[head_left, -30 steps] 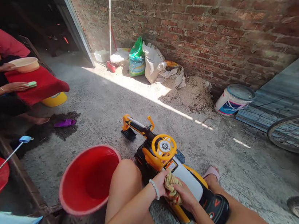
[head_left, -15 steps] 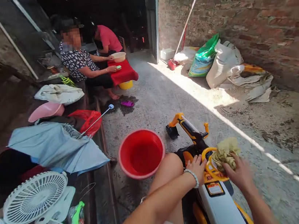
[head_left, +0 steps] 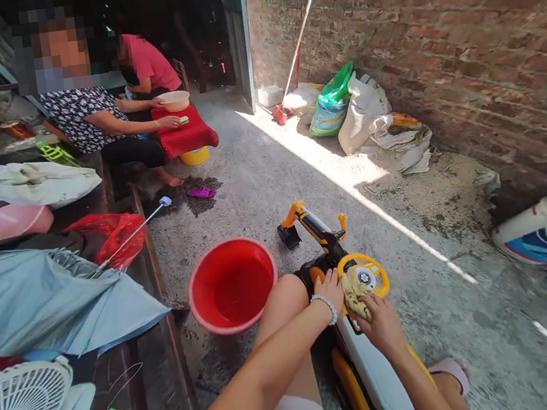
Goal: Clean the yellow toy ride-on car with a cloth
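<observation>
A ride-on toy excavator (head_left: pixel 370 367) in yellow, white and black stands between my legs, its digging arm (head_left: pixel 313 223) pointing forward. My left hand (head_left: pixel 329 290), with a beaded bracelet at the wrist, holds the left rim of its yellow steering wheel (head_left: pixel 385 277). In my right hand (head_left: pixel 382 322) is a crumpled yellowish cloth (head_left: pixel 354 292), pressed against the wheel's near left part beside the hub. The right fingertips are partly buried in the cloth. Left of my knee, a red basin (head_left: pixel 234 287) sits on the concrete with some water in it.
At left, a bench carries a blue umbrella (head_left: pixel 53 294), a white fan grille (head_left: pixel 22 406) and a pink basin (head_left: pixel 4 225). Two people sit near the doorway, one beside a red-covered stool (head_left: pixel 188 130). Sacks (head_left: pixel 359 113) and a bucket (head_left: pixel 543 230) stand along the brick wall.
My right hand and the cloth have moved from the wheel's right side to its left part, uncovering the hub. The view has turned right, bringing the bucket into sight.
</observation>
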Demonstrator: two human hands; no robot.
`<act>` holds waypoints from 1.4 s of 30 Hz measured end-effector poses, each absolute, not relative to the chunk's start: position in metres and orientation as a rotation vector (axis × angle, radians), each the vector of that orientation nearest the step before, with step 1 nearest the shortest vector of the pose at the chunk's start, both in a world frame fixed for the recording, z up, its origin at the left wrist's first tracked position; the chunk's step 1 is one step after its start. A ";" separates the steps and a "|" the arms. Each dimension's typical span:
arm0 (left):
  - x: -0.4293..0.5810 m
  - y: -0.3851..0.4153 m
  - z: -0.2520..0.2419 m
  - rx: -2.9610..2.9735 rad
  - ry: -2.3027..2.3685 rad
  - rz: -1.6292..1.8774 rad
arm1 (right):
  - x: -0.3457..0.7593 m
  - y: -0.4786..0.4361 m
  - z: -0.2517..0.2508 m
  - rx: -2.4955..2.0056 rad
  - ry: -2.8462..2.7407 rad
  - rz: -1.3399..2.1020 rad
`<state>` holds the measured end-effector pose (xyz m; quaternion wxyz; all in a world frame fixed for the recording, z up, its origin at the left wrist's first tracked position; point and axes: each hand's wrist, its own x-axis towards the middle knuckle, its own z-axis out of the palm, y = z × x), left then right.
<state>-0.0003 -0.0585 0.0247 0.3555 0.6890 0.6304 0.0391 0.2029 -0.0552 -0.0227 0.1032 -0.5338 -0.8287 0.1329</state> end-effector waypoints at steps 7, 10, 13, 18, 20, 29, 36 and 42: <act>0.005 -0.054 0.024 1.830 1.667 0.003 | 0.195 -0.013 0.012 -1.702 -2.104 0.223; 0.008 -0.056 0.024 1.851 1.691 -0.034 | 0.170 0.001 0.011 -1.866 -2.250 0.317; 0.009 -0.057 0.024 1.873 1.709 -0.047 | 0.160 0.014 0.010 -1.968 -2.319 0.341; 0.009 -0.059 0.024 1.899 1.698 -0.072 | 0.178 0.049 0.017 -2.206 -2.127 0.264; 0.009 -0.058 0.024 1.873 1.706 -0.047 | 0.185 0.054 0.016 -2.221 -2.121 0.248; 0.006 -0.052 0.022 1.863 1.694 -0.052 | 0.233 -0.034 -0.034 -1.853 -2.131 0.378; 0.008 -0.052 0.040 1.744 1.698 -0.039 | 0.210 -0.025 -0.007 -1.832 -2.072 0.213; -0.025 -0.121 0.093 1.837 1.687 0.461 | 0.172 -0.013 0.006 -1.962 -2.316 0.221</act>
